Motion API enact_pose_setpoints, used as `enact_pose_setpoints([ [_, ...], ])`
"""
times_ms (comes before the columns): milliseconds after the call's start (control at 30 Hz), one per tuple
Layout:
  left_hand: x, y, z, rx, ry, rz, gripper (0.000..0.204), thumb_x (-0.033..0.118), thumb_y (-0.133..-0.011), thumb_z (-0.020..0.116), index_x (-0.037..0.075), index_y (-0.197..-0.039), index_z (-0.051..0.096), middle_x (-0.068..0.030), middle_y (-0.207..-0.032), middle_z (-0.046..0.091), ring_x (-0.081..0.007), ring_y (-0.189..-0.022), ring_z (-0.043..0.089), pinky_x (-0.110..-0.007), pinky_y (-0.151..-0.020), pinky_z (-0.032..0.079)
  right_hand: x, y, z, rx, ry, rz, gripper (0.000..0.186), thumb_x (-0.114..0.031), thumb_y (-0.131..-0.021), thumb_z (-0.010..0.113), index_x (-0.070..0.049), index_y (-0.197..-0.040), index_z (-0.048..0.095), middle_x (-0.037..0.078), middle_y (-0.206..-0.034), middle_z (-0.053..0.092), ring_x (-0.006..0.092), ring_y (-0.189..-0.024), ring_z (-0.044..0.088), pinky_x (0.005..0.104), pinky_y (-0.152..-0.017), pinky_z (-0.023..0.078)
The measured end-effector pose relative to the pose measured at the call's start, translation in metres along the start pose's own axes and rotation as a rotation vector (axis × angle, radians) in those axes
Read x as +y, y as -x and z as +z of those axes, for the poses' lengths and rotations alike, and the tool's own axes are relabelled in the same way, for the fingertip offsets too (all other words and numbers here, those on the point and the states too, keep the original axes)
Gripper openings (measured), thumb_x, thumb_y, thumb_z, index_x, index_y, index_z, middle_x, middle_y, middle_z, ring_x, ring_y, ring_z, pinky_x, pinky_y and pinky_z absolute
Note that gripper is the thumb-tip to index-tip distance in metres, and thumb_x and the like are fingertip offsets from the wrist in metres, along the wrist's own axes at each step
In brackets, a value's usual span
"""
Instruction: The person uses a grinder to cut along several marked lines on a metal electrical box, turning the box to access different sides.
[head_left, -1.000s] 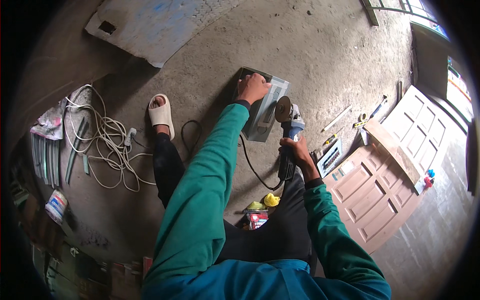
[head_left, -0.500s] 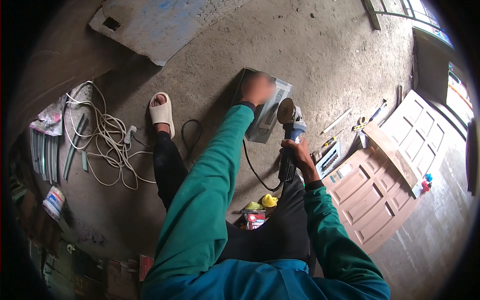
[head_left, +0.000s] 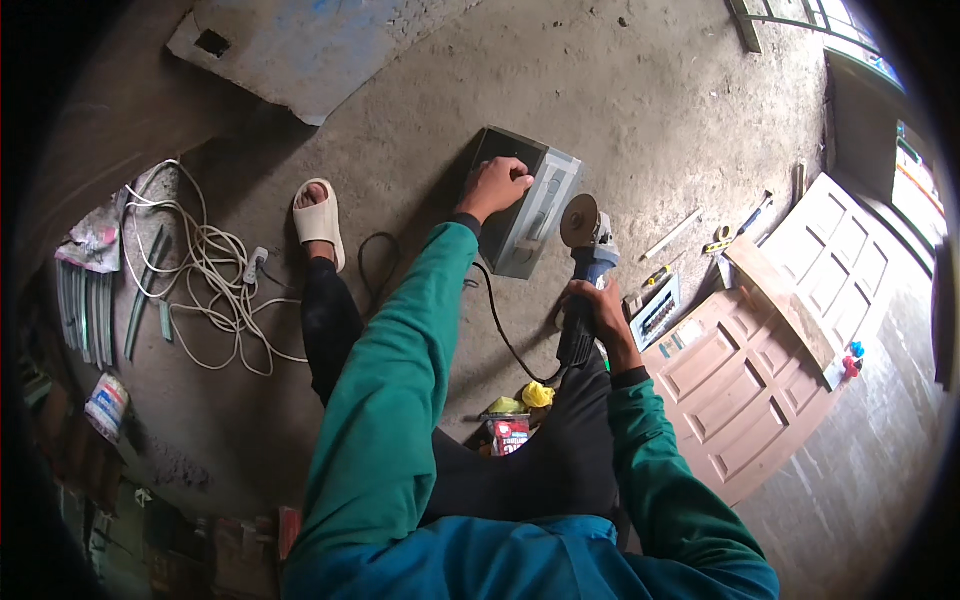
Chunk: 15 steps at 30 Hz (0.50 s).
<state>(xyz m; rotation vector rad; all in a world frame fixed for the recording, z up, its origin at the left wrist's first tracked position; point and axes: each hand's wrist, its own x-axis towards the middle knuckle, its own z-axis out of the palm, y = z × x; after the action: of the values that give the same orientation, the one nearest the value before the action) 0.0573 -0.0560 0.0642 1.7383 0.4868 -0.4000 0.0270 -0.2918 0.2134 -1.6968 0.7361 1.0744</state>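
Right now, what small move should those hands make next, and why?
Probably press the left hand open and firm on the left side of the metal box, away from the disc: that hand looks only loosely curled over the box, while the right hand grips the angle grinder with its disc close beside it.

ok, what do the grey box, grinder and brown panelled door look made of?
Box: likely sheet metal, dull grey; flat faces, crisp edges.
Grinder: probably metal up front, from the silvery glint; black plastic behind, from its dull look.
Door: wood or moulded board, can't tell which; matte pinkish-brown, no gloss.
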Motion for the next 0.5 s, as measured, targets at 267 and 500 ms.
enact_pose_setpoints([
  [267,-0.048,0.099,0.017,-0.093,0.002,-0.163,0.049,0.035,-0.080,0.069,0.002,-0.115,0.061,-0.0153,-0.105,0.066,-0.0273,-0.091,0.064,-0.038,-0.081,0.050,0.009,0.004,0.002,0.000,-0.079,0.003,0.030,-0.006,-0.072,0.071,0.000,-0.089,0.048,0.009,-0.070,0.057,0.0203,-0.054,0.062,0.0318,-0.049,0.052],
  [500,-0.052,0.134,0.037,-0.008,0.055,-0.151,0.042,0.032,-0.078,0.073,-0.003,-0.101,0.066,-0.0174,-0.086,0.066,-0.0251,-0.076,0.064,-0.037,-0.071,0.050,0.005,0.003,0.006,-0.002,-0.046,0.016,0.029,-0.006,-0.071,0.072,0.004,-0.086,0.051,0.011,-0.071,0.060,0.0215,-0.055,0.063,0.0321,-0.049,0.052],
])
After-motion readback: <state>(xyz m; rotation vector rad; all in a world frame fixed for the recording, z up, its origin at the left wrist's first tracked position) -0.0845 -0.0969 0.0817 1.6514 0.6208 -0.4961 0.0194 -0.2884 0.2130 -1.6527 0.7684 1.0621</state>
